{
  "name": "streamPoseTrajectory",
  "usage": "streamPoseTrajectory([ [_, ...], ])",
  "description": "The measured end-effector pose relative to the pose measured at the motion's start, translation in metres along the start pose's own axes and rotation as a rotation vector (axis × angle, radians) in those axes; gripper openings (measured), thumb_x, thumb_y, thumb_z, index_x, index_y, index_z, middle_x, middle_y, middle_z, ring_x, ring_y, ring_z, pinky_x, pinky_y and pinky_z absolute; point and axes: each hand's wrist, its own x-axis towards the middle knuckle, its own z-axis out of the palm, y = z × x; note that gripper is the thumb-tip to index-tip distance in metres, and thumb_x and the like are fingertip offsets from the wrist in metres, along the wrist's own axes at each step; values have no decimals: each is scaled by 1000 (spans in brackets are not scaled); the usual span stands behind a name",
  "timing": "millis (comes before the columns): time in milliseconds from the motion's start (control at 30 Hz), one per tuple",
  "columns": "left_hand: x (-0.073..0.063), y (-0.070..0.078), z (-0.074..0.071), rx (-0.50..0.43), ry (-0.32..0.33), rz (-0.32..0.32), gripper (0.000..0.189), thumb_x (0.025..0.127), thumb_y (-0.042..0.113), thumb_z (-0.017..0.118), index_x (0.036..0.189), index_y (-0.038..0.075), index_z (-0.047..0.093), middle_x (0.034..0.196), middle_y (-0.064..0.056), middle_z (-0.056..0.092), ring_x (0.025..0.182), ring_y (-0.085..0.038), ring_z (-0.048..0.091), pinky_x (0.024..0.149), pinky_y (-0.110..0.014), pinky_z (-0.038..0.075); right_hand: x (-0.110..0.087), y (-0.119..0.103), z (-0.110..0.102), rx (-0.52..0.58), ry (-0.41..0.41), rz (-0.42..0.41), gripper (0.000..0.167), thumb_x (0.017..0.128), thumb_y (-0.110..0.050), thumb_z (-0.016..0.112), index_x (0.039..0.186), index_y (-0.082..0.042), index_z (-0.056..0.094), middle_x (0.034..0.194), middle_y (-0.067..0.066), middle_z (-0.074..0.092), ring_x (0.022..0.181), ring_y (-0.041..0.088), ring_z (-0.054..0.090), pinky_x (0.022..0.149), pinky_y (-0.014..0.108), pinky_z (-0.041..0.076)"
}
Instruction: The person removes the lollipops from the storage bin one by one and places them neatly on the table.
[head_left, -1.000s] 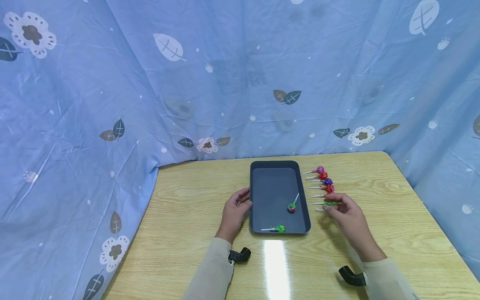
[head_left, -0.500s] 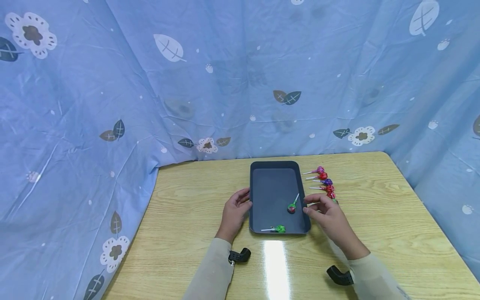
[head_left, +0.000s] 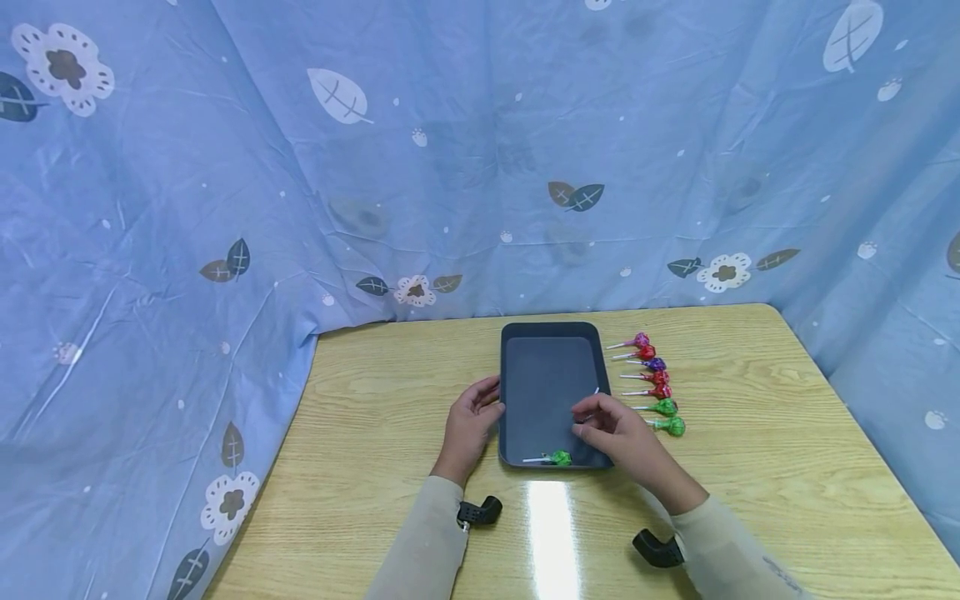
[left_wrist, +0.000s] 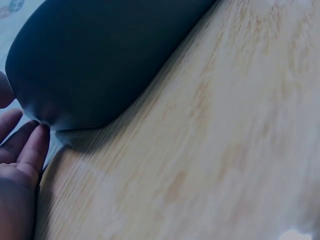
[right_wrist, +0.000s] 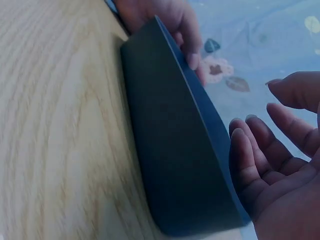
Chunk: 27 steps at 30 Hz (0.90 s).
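My left hand (head_left: 471, 421) rests against the left side of a dark grey tray (head_left: 551, 375), thumb and fingers at its wall; in the left wrist view its fingers (left_wrist: 37, 145) are nearly straight. Over the tray's right part is my right hand (head_left: 618, 433), thumb and fingers apart with nothing held between them. Just beneath it lies a lollipop, its white stick tip (head_left: 596, 391) showing and its head mostly hidden by the fingers. A green-wrapped lollipop (head_left: 560, 458) lies along the tray's front end. The right wrist view shows the hand's fingers (right_wrist: 242, 155) spread above the tray rim.
Right of the tray, several lollipops lie in a row, sticks toward the tray: a pink one (head_left: 641, 339) at the back, a purple one (head_left: 656, 364), red ones (head_left: 661, 391), then a green one (head_left: 675, 427) in front. A blue curtain (head_left: 480, 167) hangs behind the wooden table (head_left: 382, 400).
My right hand has moved left from the front of the lollipop row to over the tray, uncovering two green lollipops and covering the one in the tray. The left hand stayed put.
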Motion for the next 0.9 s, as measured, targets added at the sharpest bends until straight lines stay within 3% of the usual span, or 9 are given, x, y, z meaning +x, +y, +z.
streamPoseTrajectory([
  [200, 1, 0, 0, 13, 3, -10, 48, 104, -1, 67, 151, 1, 61, 148, -13, 64, 136, -29, 61, 107, -31, 54, 4, 0, 11, -39, -66, -5, 21, 105, -8, 73, 122, 3, 68, 111, 9, 69, 93, 25, 65, 75, 28, 57],
  [600, 0, -1, -2, 5, 8, -14, 48, 103, -1, 67, 150, -1, 61, 147, -16, 64, 136, -32, 61, 106, -30, 55, 14, -2, 22, -185, -224, -16, 20, 108, -15, 70, 122, -1, 71, 115, 5, 70, 103, 22, 67, 83, 33, 59],
  [767, -1, 1, -1, 9, 7, -13, 48, 104, -1, 67, 151, -2, 60, 148, -17, 63, 137, -33, 60, 107, -30, 54, 18, -2, 26, -243, -289, -7, 18, 109, -15, 68, 121, -2, 71, 116, 6, 71, 108, 23, 67, 90, 41, 58],
  [900, -1, 3, 0, 13, 10, -23, 47, 104, -1, 66, 151, 0, 61, 148, -14, 64, 138, -30, 60, 108, -30, 53, 20, -1, 28, -288, -322, -8, 14, 108, -12, 68, 119, -4, 73, 112, 3, 72, 105, 21, 67, 89, 42, 58],
])
